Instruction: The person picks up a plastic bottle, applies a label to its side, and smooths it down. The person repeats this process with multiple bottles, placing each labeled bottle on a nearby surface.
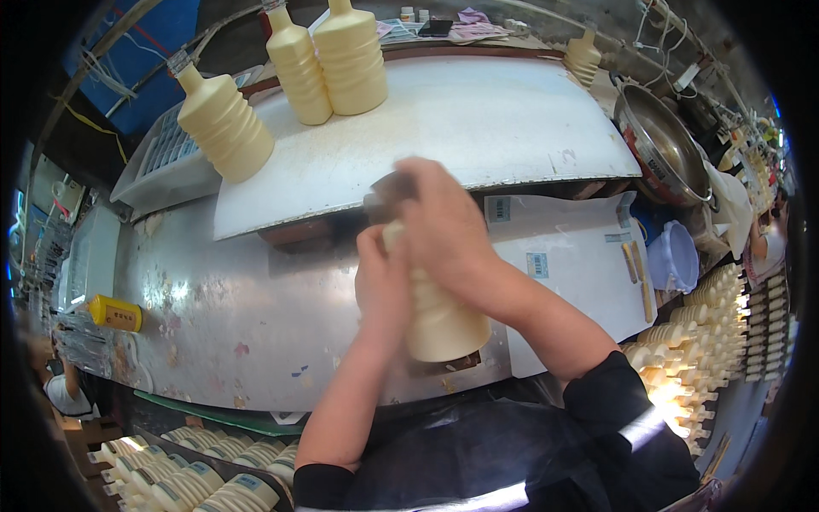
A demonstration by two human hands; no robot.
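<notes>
A cream plastic bottle (448,328) with a ribbed body leans in front of me, its base toward me and its neck pointing away. My left hand (381,277) is closed round the bottle's neck and shoulder from the left. Over the neck end, my right hand (444,222) is curled and blurred by motion. Its fingers close on a small dark grey piece (391,192) at the bottle's mouth; the blur hides what kind of thing it is. Both hands are above the near edge of a white board (512,119).
Cream bottles (226,128) stand on the board's left side, another (583,60) at its far right. White sheet (572,273) holds labels and thin sticks (641,282). Nearby are a purple bucket (674,256), metal pan (661,128), yellow bottle (115,313) and rows of bottles (691,341).
</notes>
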